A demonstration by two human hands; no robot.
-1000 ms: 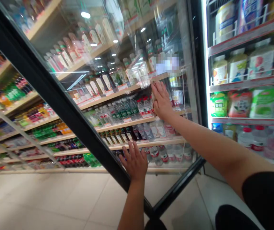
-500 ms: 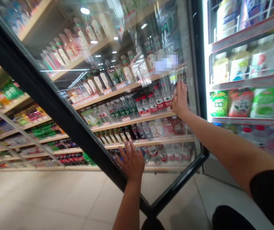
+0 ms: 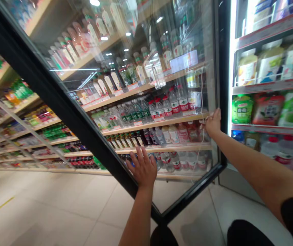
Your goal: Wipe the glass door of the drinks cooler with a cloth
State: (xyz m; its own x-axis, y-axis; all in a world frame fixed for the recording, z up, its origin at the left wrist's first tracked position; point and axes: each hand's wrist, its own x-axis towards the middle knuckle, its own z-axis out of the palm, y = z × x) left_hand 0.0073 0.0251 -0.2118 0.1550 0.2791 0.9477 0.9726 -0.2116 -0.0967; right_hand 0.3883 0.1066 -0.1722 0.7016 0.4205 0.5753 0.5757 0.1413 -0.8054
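A glass cooler door [image 3: 187, 41] with a black frame [image 3: 59, 102] stands swung open in front of me. My left hand [image 3: 143, 168] lies flat on the lower glass with its fingers spread, just beside the slanting black frame bar. My right hand [image 3: 213, 121] rests on the glass at the door's right side, close to the upright black edge [image 3: 223, 85], fingers stretched upward and holding nothing. A thin white cord [image 3: 201, 102] hangs behind the glass by that hand. Through the glass I see shelves of water bottles [image 3: 172, 106].
The lit cooler interior [image 3: 269, 85] on the right holds green, red and white drink cartons and bottles on wire shelves. Store shelves of drinks [image 3: 20, 99] run along the left. Pale floor tiles [image 3: 59, 212] spread below, with a yellow line [image 3: 0, 206].
My right hand has slid to the right and down across the glass, from the middle to the door's right edge. The left hand has stayed on the lower glass.
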